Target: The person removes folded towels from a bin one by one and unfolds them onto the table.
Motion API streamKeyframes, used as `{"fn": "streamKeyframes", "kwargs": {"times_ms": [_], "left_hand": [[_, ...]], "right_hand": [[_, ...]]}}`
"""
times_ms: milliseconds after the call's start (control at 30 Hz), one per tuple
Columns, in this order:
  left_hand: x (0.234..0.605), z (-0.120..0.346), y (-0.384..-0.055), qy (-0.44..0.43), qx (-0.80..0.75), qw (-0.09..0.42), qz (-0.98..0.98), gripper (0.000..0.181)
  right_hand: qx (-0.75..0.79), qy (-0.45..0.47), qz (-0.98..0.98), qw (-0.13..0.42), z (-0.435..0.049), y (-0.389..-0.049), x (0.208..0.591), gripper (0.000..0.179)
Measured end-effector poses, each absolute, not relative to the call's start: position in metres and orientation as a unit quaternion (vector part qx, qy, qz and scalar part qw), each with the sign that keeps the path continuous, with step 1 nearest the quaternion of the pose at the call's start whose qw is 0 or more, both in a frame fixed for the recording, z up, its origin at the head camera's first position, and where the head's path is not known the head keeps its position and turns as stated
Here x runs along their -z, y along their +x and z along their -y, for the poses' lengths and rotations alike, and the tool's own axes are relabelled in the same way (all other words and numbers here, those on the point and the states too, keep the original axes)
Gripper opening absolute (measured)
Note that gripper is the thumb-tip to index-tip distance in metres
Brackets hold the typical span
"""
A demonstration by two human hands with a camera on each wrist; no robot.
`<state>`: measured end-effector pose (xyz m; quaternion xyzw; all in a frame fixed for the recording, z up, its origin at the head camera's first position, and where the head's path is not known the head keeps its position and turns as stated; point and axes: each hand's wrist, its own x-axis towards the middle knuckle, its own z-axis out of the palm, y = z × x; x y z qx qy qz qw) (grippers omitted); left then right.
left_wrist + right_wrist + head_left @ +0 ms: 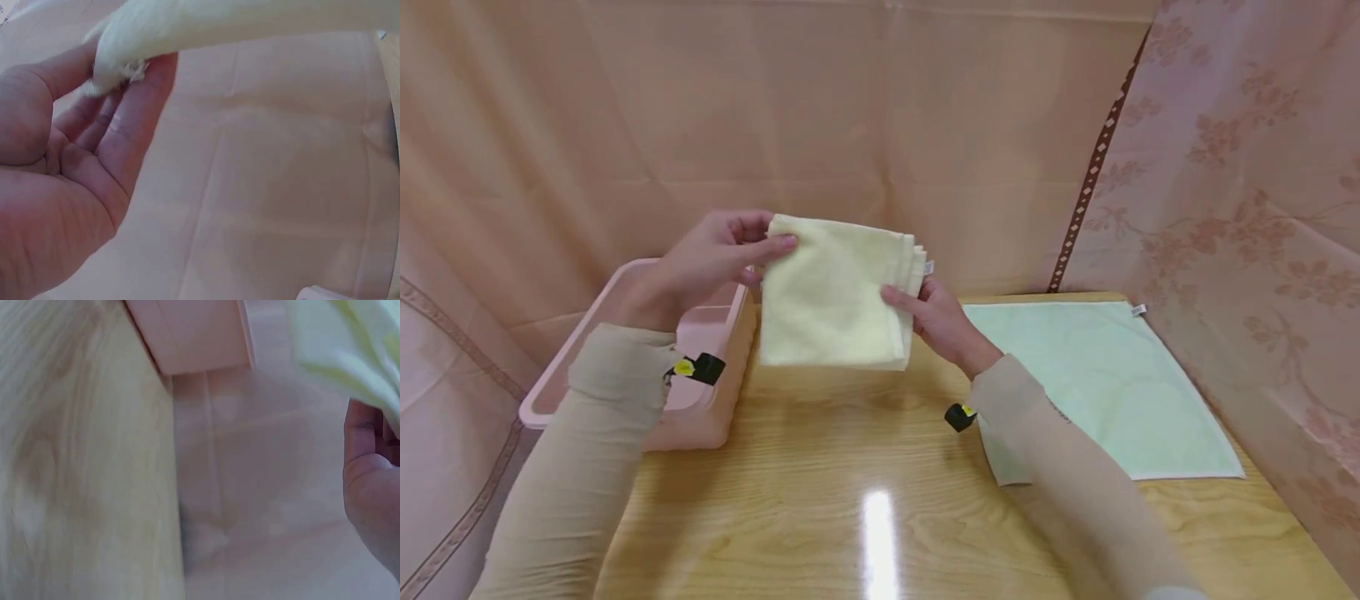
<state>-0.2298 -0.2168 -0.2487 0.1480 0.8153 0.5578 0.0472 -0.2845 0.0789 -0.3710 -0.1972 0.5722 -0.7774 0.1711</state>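
Observation:
A pale yellow towel [835,292], folded into a layered square, is held up above the table between both hands. My left hand [718,250] pinches its upper left corner, thumb in front and fingers behind; in the left wrist view the cloth [206,28] runs between thumb and fingers. At the right edge, where the layers and a small white label show, my right hand [943,321] grips it with the thumb on the front. The right wrist view catches only part of that hand [375,487] below the cloth [350,350].
A pink plastic basin [715,417] stands at the left of the wooden table [805,500]. A pale green towel [1105,383] lies spread flat at the right, its label at the far corner. Curtains [775,108] hang behind and at both sides.

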Motion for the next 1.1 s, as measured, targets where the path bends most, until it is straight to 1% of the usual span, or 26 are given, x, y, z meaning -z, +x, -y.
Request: {"fn": "streamKeyframes", "kwargs": {"times_ms": [200, 300, 400, 467, 567, 667, 867, 1033, 1100], "left_hand": [[0.268, 0.198, -0.24, 0.117, -0.595, 0.122, -0.786, 0.047], [0.284, 0.188, -0.246, 0.122, -0.609, 0.165, -0.766, 0.051], [0.301, 0.177, -0.251, 0.138, -0.614, 0.202, -0.751, 0.053], [0.311, 0.17, -0.253, 0.144, -0.612, 0.215, -0.748, 0.049], [0.319, 0.162, -0.253, 0.136, -0.608, 0.208, -0.754, 0.039], [0.323, 0.157, -0.252, 0.112, -0.615, 0.191, -0.757, 0.036], [0.333, 0.154, -0.252, 0.071, -0.633, 0.175, -0.751, 0.046], [0.354, 0.146, -0.256, 0.053, -0.656, 0.185, -0.73, 0.051], [0.365, 0.142, -0.259, 0.05, -0.668, 0.198, -0.716, 0.054]], "right_hand": [[0.764, -0.187, -0.593, 0.172, -0.097, -0.284, 0.353, 0.036], [0.761, -0.17, -0.6, 0.176, -0.103, -0.285, 0.349, 0.033], [0.764, -0.154, -0.601, 0.181, -0.11, -0.288, 0.349, 0.029], [0.76, -0.15, -0.605, 0.185, -0.114, -0.29, 0.349, 0.028], [0.754, -0.149, -0.611, 0.192, -0.122, -0.292, 0.349, 0.029], [0.745, -0.149, -0.62, 0.195, -0.13, -0.294, 0.349, 0.032], [0.717, -0.121, -0.661, 0.185, -0.143, -0.301, 0.355, 0.043], [0.711, -0.095, -0.672, 0.183, -0.147, -0.309, 0.37, 0.046], [0.711, -0.086, -0.673, 0.183, -0.148, -0.312, 0.378, 0.046]]}}
